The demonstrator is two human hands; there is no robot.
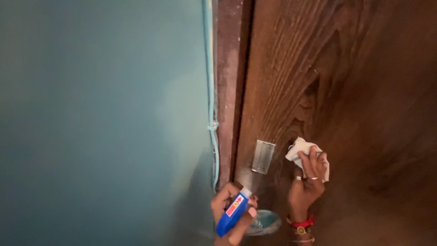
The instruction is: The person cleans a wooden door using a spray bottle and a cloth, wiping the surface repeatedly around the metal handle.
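Indoor doorway, most likely a home. Dark wooden door (318,91) with strong grain, small metal plate (263,156) near its edge. Worn brown door frame (226,91). Teal painted wall (100,114) alongside, a thin cable (210,91) painted the same colour running down it. Dim light.
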